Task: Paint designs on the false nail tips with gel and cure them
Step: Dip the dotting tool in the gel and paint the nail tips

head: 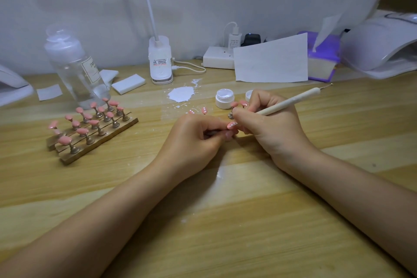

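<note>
Now the left hand (198,135) pinches a pink, white-dotted false nail tip (232,124) at table centre; the right hand (268,117) grips a slim white dotting pen (291,101) — brace both hands, dab lightly — space dots evenly.

Bench (225,221): pale wood grain, seen from above.
Centre, 12 o'clock: a white gel smear (181,94) is spread on the wood, with an open white jar (224,98) just beside it at 3 o'clock.
10 o'clock: a wooden rack (94,140) of pink nail tips on stands is set, a clear bottle (76,70) behind it.
11 o'clock: a white sponge block (128,84) is laid.
1 o'clock: a paper sheet (270,61) is propped.
2 o'clock: a purple tissue pack (322,61) and a white curing lamp (381,47) are placed.
</note>
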A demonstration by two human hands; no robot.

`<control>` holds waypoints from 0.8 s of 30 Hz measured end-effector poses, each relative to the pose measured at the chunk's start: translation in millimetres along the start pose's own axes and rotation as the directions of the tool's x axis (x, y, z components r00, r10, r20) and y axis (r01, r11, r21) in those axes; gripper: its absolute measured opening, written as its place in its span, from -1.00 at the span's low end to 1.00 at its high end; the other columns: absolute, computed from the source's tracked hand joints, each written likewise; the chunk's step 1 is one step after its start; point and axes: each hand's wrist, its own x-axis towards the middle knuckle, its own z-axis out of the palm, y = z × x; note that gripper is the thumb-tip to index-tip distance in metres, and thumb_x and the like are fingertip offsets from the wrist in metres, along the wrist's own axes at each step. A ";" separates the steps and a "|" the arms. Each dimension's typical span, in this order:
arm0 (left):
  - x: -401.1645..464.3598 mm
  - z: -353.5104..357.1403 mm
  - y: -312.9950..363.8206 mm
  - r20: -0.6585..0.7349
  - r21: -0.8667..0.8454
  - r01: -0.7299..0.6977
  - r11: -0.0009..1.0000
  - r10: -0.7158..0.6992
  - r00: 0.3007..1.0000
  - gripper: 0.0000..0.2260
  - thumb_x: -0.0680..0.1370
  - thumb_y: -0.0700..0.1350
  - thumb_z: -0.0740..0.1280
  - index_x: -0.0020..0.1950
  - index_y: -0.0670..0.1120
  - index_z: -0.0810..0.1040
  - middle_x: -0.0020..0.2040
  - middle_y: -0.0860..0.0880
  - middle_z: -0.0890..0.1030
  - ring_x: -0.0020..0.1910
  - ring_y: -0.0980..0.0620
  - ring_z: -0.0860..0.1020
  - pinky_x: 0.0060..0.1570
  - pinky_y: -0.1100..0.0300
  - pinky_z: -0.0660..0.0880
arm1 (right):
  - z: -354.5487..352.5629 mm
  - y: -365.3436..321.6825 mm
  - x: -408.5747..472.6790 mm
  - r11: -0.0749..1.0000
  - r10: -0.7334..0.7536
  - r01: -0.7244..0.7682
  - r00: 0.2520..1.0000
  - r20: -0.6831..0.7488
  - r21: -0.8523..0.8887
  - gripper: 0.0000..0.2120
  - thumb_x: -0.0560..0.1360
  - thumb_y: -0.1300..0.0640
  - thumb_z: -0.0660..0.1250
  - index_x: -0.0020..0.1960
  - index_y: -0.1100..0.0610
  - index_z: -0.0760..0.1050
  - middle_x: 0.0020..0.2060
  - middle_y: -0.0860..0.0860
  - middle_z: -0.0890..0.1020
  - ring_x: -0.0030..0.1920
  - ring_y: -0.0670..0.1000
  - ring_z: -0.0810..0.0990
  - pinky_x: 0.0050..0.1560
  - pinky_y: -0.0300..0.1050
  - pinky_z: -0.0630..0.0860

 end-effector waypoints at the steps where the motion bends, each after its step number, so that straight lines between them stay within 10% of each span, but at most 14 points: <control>1: -0.1 -0.4 0.3 -0.001 0.000 0.004 1.000 -0.004 1.000 -0.83 0.46 -0.34 0.35 -0.04 -0.15 0.67 -0.19 0.22 0.60 -0.27 0.56 0.43 -0.12 0.64 0.28 | 0.1 0.1 0.0 1.000 -0.002 0.002 1.000 0.002 -0.004 -0.63 0.34 0.50 0.27 -0.49 0.19 0.24 -0.63 -0.03 0.40 -0.18 -0.07 0.59 -0.38 -0.36 0.46; 24: 0.5 0.3 0.1 0.006 0.015 0.025 1.000 -0.025 1.000 -0.82 0.46 -0.34 0.34 -0.03 -0.16 0.66 -0.15 0.10 0.63 -0.25 0.53 0.45 -0.08 0.70 0.18 | 1.6 0.9 1.1 1.000 -0.010 0.010 1.000 0.020 -0.014 -0.64 0.33 0.51 0.27 -0.48 0.20 0.25 -0.66 -0.12 0.42 -0.32 -0.11 0.56 -0.42 -0.44 0.43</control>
